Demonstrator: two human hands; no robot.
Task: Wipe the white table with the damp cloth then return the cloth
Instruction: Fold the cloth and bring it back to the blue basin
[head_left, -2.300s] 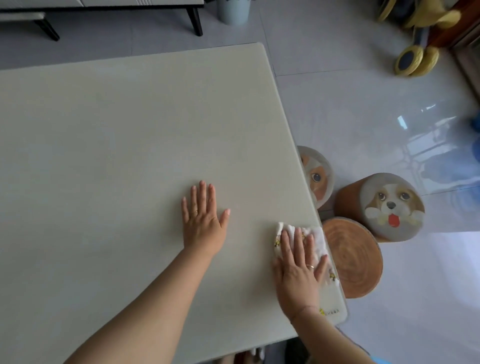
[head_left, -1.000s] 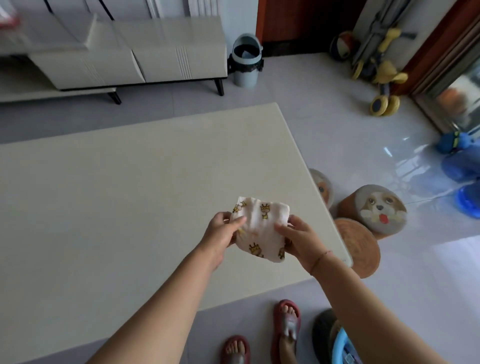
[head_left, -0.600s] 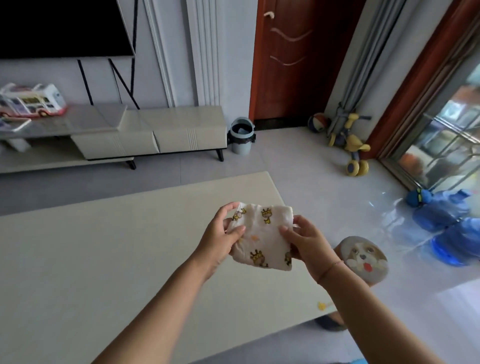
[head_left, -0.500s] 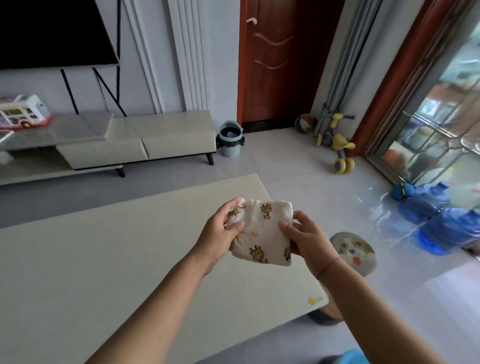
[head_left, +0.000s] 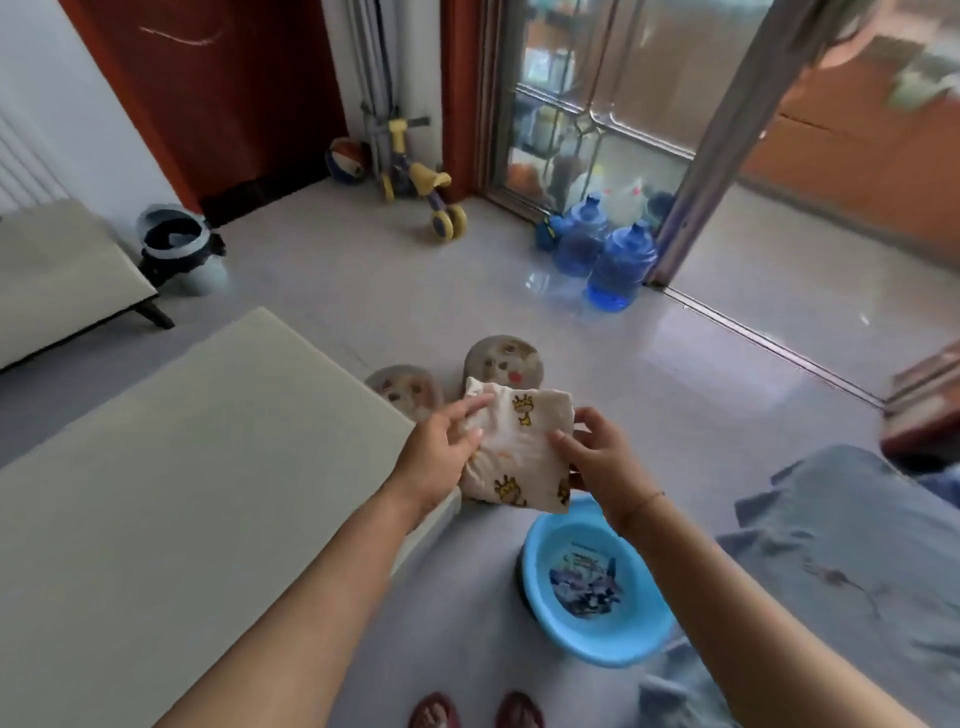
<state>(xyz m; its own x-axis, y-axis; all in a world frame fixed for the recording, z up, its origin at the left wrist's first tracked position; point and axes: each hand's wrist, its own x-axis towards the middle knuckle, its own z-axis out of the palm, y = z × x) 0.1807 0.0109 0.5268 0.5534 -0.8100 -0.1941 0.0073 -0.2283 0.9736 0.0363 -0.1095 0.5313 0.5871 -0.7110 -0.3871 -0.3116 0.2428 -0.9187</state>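
Cloth (head_left: 519, 447): folded into a thick pad, white with a yellow giraffe print. It is held in the air between both hands, off the tabletop (head_left: 182, 467), just past its near right corner. It hangs above the floor, with its lower edge over the far rim of the blue basin (head_left: 623, 649).

Left hand (head_left: 436, 447): curled round the cloth's left edge near the top corner, thumb laid across the front face.
Right hand (head_left: 597, 457): pinches the right edge, thumb in front and the other fingers behind the fabric and mostly hidden.

Orientation: the broad face is turned up toward the camera. The long axis runs from the far top edge down to the near bottom edge, leaning slightly left to right. The top edge sits in front of two stools (head_left: 501, 361) with dog faces on their tops.

Handling, as judged: light, soft and limp, with no stiffness of its own. The task calls it damp, so it probably clings to itself and may drip. The layers look loose, and a one-corner hold would likely let the fold fall open. The best hold is on two opposite edges, as here, or bunched in one fist.

Stage, as judged: wiping looks finished and the return of the cloth is under way. The basin seems the likely place for it, though I cannot be sure.
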